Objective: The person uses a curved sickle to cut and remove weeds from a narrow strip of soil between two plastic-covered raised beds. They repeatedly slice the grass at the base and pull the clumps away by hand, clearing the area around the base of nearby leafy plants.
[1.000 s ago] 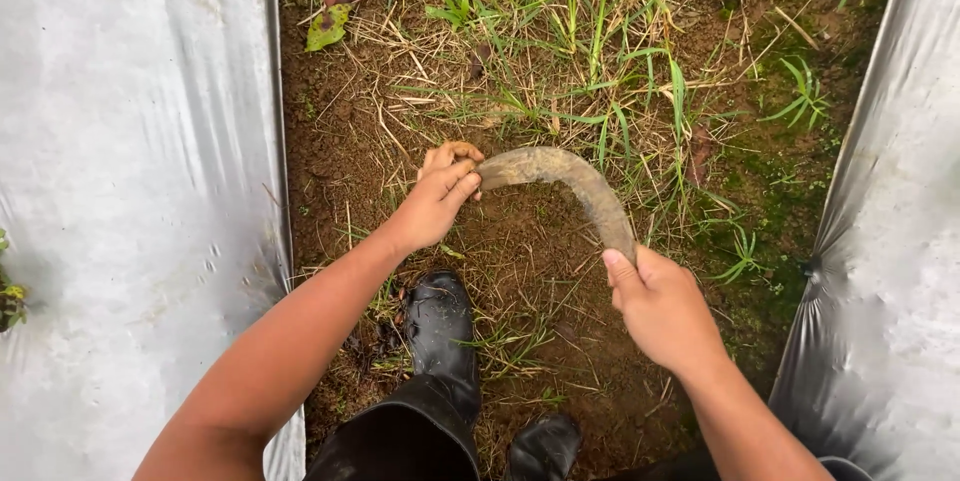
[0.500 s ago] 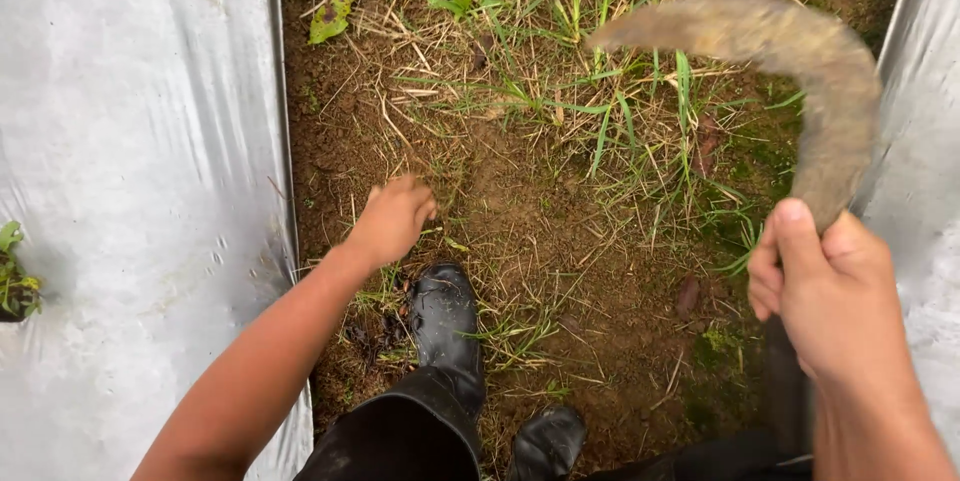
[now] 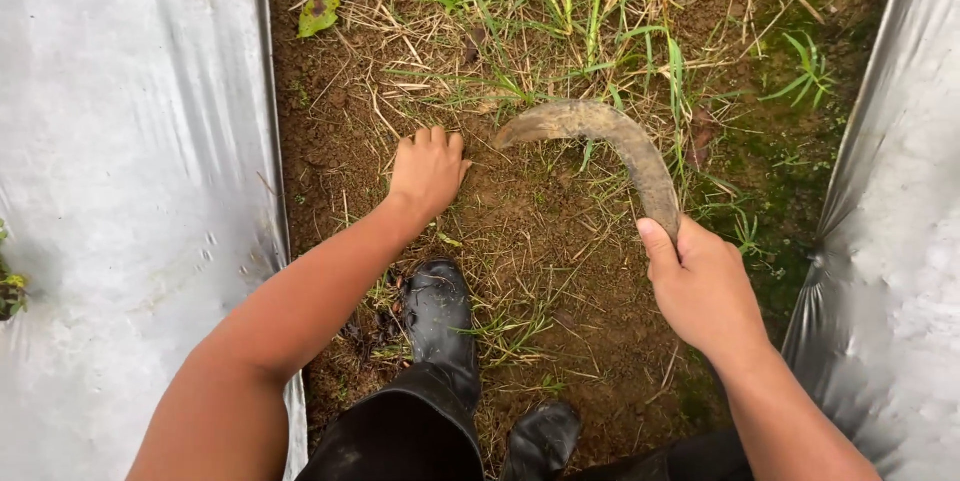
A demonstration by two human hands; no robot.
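Note:
My right hand [image 3: 703, 286] grips the handle of a curved, mud-coated sickle [image 3: 601, 142]. Its blade arcs up and to the left, with the tip low over the soil. My left hand [image 3: 427, 173] rests knuckles up on the ground just left of the blade tip, fingers curled down into dry grass and dirt; whether it holds any stems is hidden. Green grass blades [image 3: 590, 1] grow just beyond the sickle.
Silver plastic mulch sheets [image 3: 120, 191] line the left side, and another sheet [image 3: 890, 241] lines the right, leaving a narrow soil furrow [image 3: 560, 271] between. My black rubber boots [image 3: 440, 316] stand in the furrow below my hands. A dead leaf [image 3: 320, 13] lies at the top left.
The sickle, raised high to the right half a second ago, has swung back down to the ground. My left hand has shifted slightly and stays pressed on the soil.

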